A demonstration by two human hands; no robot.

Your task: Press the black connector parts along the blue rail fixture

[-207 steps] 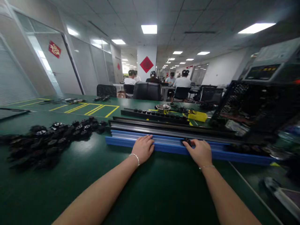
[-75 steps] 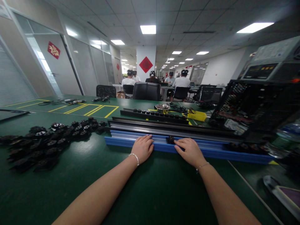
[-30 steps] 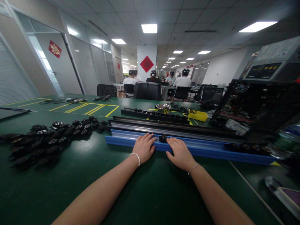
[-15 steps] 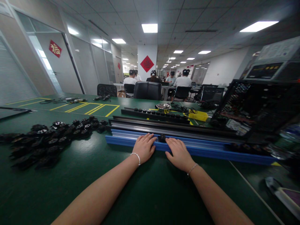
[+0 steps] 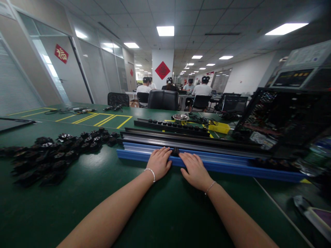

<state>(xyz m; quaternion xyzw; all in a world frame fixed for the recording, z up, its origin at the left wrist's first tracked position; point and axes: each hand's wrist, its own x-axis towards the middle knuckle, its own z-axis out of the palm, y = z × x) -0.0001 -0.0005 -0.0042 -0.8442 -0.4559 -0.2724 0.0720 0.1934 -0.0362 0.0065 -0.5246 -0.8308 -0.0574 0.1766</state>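
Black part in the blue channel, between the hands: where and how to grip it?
Probably from above, pinching the black part by its left and right ends: the walls of the blue channel flank its near and far sides, while its top shows. The left hand and right hand have fingertips close to those ends, so one may need easing aside.

You are in an open-plan office, part workshop. Ahead, people (image 5: 202, 90) sit on office chairs (image 5: 201, 102) beneath ceiling light panels (image 5: 165, 31); before you, a green, yellow-lined tabletop (image 5: 165, 210) carries black parts (image 5: 59, 156) and long rails (image 5: 224, 164).
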